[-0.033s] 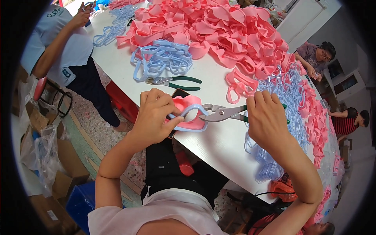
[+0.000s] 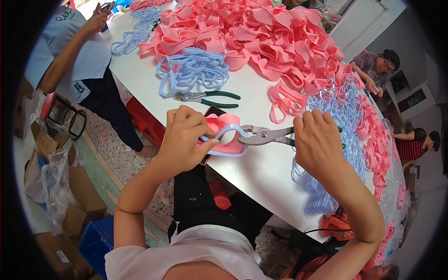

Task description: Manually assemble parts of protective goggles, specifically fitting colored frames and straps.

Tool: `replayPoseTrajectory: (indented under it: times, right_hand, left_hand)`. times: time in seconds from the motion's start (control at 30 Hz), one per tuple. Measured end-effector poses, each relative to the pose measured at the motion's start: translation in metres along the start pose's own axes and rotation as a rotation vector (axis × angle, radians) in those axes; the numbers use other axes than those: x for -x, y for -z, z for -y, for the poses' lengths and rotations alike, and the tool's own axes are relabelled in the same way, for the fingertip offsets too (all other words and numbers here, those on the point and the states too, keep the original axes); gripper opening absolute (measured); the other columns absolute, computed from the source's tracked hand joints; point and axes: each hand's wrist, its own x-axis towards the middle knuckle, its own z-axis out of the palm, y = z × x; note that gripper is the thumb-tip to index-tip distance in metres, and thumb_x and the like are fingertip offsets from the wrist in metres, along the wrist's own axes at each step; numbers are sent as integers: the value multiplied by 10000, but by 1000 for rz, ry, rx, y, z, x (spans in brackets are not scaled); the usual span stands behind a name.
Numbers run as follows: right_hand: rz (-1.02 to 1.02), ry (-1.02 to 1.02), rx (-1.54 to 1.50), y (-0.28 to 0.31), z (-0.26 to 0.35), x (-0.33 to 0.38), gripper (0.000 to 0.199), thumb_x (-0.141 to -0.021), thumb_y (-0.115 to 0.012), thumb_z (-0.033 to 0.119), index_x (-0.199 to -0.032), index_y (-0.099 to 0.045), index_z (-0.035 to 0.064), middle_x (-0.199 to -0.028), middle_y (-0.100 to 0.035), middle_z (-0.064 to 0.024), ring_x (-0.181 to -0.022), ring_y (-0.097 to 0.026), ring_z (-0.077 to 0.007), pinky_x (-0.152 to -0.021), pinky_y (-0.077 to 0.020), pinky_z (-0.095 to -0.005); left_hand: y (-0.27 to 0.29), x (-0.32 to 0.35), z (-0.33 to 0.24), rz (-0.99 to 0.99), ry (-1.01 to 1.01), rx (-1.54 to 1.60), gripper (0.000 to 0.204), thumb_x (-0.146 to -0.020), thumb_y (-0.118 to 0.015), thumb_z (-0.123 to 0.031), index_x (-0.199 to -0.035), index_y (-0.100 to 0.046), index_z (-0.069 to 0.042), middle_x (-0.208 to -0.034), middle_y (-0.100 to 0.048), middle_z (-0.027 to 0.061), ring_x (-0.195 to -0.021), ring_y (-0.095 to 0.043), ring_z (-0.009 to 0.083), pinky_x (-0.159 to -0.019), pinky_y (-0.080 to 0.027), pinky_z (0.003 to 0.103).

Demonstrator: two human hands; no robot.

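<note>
My left hand (image 2: 186,137) pinches a pink, rubbery curved loop (image 2: 220,122) with a light-blue band (image 2: 228,128) along its edge, just above the table's near edge. In my right hand (image 2: 319,140) are pliers (image 2: 263,136) with dark-green handles, the fingers wrapped round the grips. Their jaws point left and meet the right side of the band; how they grip it is too small to tell. Under the loop lies a dark, flat, phone-like thing (image 2: 215,112), partly covered. A second pair of green-handled pliers (image 2: 219,99) rests behind it.
On the white table (image 2: 254,175) rise a big heap of pink loops (image 2: 261,37), a bundle of blue bands (image 2: 193,70) and a pile of thin blue bands (image 2: 340,126). One pink piece (image 2: 288,101) lies apart. Co-workers sit or stand around; cardboard boxes (image 2: 84,191) are at left.
</note>
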Motion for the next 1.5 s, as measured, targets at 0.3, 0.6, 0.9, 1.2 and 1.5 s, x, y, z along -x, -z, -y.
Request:
replayPoseTrajectory:
  times: [0.3,0.6,0.9,1.2,1.5]
  right_hand:
    - [-16,-99,-224,-23,-8,6,189,-739,-581,49,-911,-535,-17,-905,-569,-191,-891,-563,-338,-768,-429,-426]
    - [-29,-247,-807,-42,33,32,434,-721,-579,-25,-1146,-498,-58,-1016,-533,-245,-993,-518,-409,-889,-422,-460]
    - [-114,-291,-584,-56,51,25,266,-693,-581,-15,-948,-514,-48,-903,-540,-217,-845,-521,-374,-733,-419,-469]
    - [-21,-375,-594,-60,55,21,144,-703,-578,28,-824,-512,-16,-726,-592,-197,-693,-588,-386,-625,-445,-496]
    - [-74,-388,-576,-70,61,17,170,-712,-598,42,-851,-513,-6,-760,-573,-188,-768,-597,-362,-652,-456,-488]
  left_hand:
    - [-13,-1,12,-28,106,40,152,-735,-773,-137,-828,-693,-48,-858,-597,33,-930,-476,228,-865,-327,367]
    - [-36,0,19,-315,446,528,169,-831,-753,-197,-849,-715,-33,-845,-622,31,-952,-453,201,-904,-363,319]
    - [-46,0,14,-339,446,419,200,-812,-768,-212,-836,-696,-28,-839,-614,19,-969,-440,211,-901,-370,329]
    - [-60,-1,10,-473,394,247,194,-797,-768,-196,-844,-687,-27,-856,-625,27,-957,-466,233,-901,-363,345]
    - [-66,-1,3,-545,379,121,177,-761,-788,-173,-833,-683,-49,-903,-627,32,-989,-476,247,-925,-333,382]
